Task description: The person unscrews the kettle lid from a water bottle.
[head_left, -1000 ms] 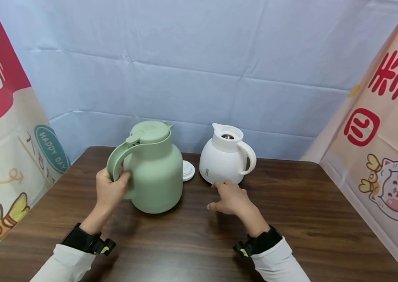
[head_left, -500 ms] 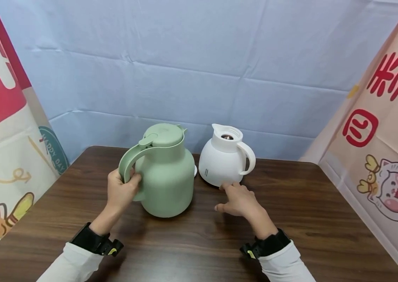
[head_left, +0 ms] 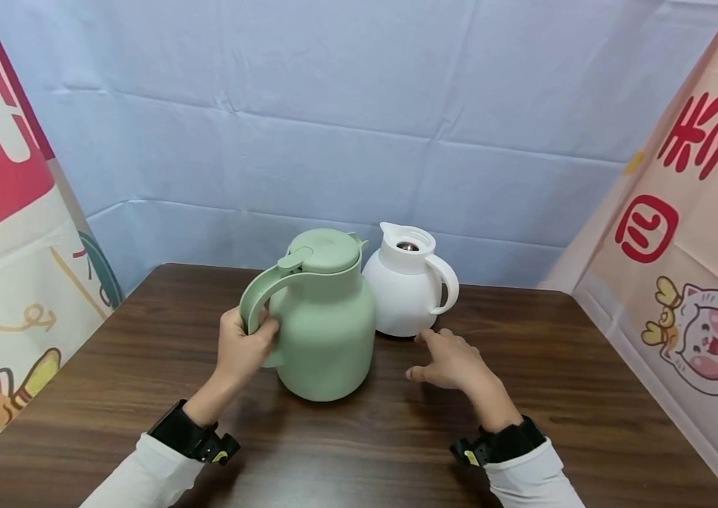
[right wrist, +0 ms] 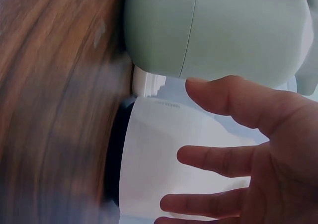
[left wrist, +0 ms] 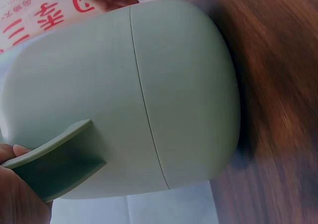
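Observation:
My left hand [head_left: 246, 346] grips the handle [left wrist: 62, 157] of a large pale green vacuum jug [head_left: 323, 331], which has its lid on and stands nearly upright. Whether its base touches the table, I cannot tell. Partly behind it, to the right, is a smaller white vacuum jug [head_left: 402, 300] with an open top and its handle pointing right. My right hand [head_left: 457, 361] hovers just in front of the white jug, fingers spread and holding nothing. In the right wrist view a white stopper [right wrist: 146, 82] shows between the two jugs; the green jug hides it from the head view.
Both jugs are on a dark wooden table [head_left: 359, 458]. Behind its far edge hangs a pale blue cloth [head_left: 359, 120]. Printed cloths hang at the left [head_left: 3, 282] and right [head_left: 689, 282].
My left hand has brought the green jug to the right and slightly nearer, covering the stopper and part of the white jug. The right hand has shifted a little right and nearer.

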The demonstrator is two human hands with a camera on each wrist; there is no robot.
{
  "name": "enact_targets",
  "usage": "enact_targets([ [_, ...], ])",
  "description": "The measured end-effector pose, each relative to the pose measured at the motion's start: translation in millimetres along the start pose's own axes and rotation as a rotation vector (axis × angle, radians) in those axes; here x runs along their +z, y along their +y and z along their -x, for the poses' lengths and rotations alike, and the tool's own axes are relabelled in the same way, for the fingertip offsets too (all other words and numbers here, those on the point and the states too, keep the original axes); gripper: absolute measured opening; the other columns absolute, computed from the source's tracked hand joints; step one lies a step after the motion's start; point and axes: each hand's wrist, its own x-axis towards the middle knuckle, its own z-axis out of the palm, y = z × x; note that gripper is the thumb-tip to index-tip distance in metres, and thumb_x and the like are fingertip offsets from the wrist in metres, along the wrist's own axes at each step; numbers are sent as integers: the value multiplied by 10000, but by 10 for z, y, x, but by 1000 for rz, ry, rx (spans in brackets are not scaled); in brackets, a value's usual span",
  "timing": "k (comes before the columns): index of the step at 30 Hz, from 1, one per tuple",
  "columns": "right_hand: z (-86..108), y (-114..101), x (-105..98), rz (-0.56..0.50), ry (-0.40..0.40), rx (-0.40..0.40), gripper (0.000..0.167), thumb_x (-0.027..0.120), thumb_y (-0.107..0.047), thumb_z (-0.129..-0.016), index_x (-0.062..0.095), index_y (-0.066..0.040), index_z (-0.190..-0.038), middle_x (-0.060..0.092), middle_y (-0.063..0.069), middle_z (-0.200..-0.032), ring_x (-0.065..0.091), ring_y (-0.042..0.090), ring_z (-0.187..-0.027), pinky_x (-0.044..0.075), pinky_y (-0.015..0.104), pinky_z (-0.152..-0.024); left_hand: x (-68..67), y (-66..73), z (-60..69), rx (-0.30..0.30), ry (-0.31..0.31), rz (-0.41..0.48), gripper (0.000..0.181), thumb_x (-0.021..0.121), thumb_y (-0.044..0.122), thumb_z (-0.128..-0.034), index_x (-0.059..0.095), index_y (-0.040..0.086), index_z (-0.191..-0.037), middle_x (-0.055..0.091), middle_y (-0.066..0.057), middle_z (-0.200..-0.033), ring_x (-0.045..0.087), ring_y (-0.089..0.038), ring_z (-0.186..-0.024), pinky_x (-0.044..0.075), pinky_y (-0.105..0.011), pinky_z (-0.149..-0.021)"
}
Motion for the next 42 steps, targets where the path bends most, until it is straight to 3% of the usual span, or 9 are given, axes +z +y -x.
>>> enact_targets([
  [25, 94, 250, -130, -26, 14, 42, 608, 735, -341, -775, 523, -19, -1245, 508, 237, -1184, 483, 421, -1089, 408, 570, -797, 359, 126, 106, 2, -101, 120, 406, 445, -238, -749, 230, 53, -562, 140, 8, -488, 134, -135, -407, 201, -266, -404],
  [42, 122, 256, -127, -20, 4, 42, 615, 739, -338, -774, 518, -21, -1253, 513, 234, -1179, 485, 424, -1087, 415, 569, -787, 444, 185, 159, -33, -109, 133, 383, 452, -221, -751, 238, 43, -574, 163, 29, -485, 170, -110, -405, 232, -256, -411],
])
